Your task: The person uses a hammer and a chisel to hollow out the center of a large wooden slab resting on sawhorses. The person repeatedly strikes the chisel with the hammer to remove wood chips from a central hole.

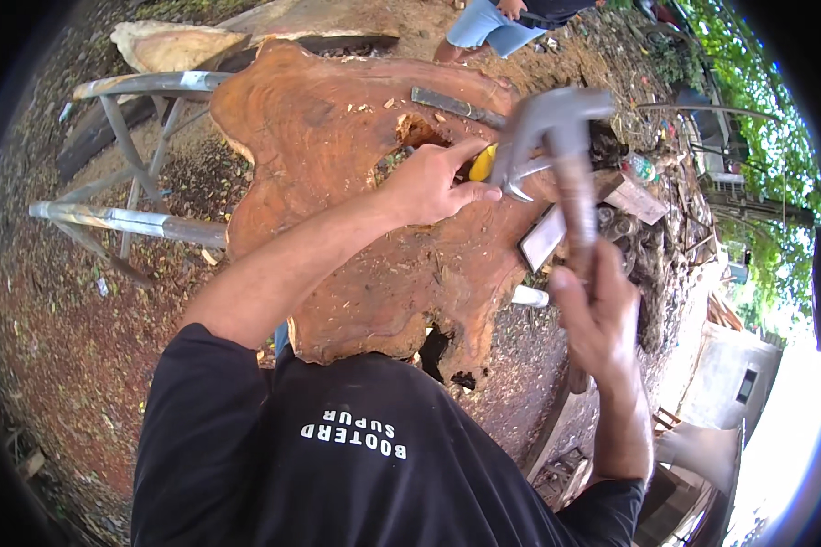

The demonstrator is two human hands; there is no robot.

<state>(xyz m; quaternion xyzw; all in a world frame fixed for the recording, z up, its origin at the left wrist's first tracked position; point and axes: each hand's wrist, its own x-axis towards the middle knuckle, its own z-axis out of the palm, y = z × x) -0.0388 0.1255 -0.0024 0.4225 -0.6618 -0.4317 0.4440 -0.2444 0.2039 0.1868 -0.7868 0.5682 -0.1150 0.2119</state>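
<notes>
A large reddish-brown wood slab (337, 182) with an irregular edge lies in front of me. My left hand (436, 184) is closed around a yellow-handled chisel (483, 164) beside a ragged hole (420, 133) in the slab; my fingers hide its blade. My right hand (600, 310) grips the wooden handle of a claw hammer (570, 173), blurred by motion. The hammer's metal head is raised close to the chisel's yellow end, and whether they touch I cannot tell. Farther back on the slab lies a flat metal bar-like tool (456, 107), partly behind the hammer head.
The slab rests on a metal tube frame (155, 223). A phone-like flat object (543, 239) lies at the slab's right edge. A plastic bottle (639, 167) and wood pieces (634, 199) are beyond. At the far side stands another person (493, 27). Wood chips lie scattered.
</notes>
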